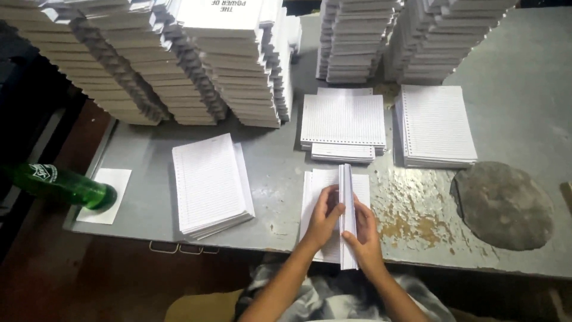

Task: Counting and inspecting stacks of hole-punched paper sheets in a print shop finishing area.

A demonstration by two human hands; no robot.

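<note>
Where hands (344,229) meet — paper bundle (347,197) upright.

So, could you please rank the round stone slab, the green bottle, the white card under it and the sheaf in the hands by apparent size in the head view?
1. Round stone slab
2. Sheaf, seen edge-on, so unsure
3. Green bottle
4. White card, partly covered

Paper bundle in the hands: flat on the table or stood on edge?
On edge. The paper bundle shows as a narrow upright strip, with the left hand and right hand pressing its two faces, above a flat sheet stack.
</note>
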